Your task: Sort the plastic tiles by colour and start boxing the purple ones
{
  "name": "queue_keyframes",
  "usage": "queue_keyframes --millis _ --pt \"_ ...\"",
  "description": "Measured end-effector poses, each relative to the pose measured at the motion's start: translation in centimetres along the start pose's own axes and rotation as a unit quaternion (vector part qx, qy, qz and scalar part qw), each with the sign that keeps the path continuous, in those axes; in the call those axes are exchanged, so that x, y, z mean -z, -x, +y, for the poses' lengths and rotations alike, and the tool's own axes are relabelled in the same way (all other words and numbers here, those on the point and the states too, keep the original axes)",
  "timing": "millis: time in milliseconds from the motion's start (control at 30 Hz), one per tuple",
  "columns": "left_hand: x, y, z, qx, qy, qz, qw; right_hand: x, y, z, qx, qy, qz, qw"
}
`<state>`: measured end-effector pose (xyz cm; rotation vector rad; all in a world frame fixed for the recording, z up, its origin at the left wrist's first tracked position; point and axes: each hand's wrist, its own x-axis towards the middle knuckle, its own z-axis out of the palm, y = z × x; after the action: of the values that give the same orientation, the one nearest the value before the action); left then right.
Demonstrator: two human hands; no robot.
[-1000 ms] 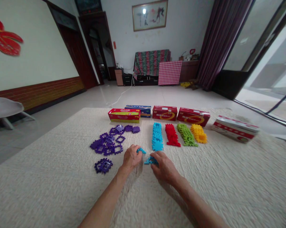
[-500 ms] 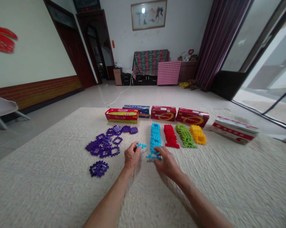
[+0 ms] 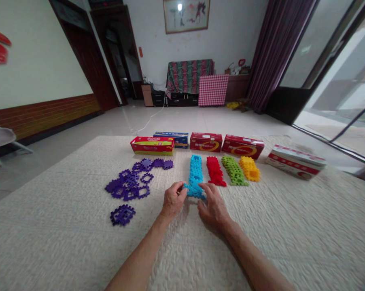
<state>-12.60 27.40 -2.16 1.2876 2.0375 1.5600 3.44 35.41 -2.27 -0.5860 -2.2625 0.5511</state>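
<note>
Currently, left hand [image 3: 174, 199] pinches a blue piece [image 3: 187, 187] at the near end of the away-running blue row [image 3: 196, 169]; right hand [image 3: 215, 207] nearby, fingers apart.

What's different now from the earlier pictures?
The left hand brought its blue piece rightward to the near end of the blue row. The right hand moved forward to that end too, its grip unclear. The purple, red, green and yellow pieces stayed put.

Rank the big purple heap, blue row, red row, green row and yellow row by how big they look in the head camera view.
Largest to smallest:
Purple heap
Blue row
Green row and red row, too alike to rank
Yellow row
</note>
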Motion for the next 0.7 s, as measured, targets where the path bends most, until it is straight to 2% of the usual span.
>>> queue_keyframes --millis 100,233,400,567,700 --pt "-0.9 0.1 0.8 -0.080 -0.059 -0.005 0.995 0.2 0.3 -0.2 0.001 -0.009 -0.004 1.000" --pt "-2.0 0.1 0.8 -0.127 -0.103 0.001 0.986 0.3 0.2 -0.5 -0.001 -0.010 0.001 1.000" --pt "-2.4 0.2 0.8 -0.136 -0.135 -0.029 0.981 0.0 0.1 -0.3 -0.014 -0.009 0.004 1.000" --pt "-1.9 0.8 1.1 -0.132 -0.138 -0.008 0.982 -0.4 0.2 0.3 -0.023 0.006 0.010 1.000" --pt "-1.7 1.2 0.8 -0.135 -0.145 -0.012 0.980 -0.6 0.3 0.7 -0.006 0.008 0.015 1.000"
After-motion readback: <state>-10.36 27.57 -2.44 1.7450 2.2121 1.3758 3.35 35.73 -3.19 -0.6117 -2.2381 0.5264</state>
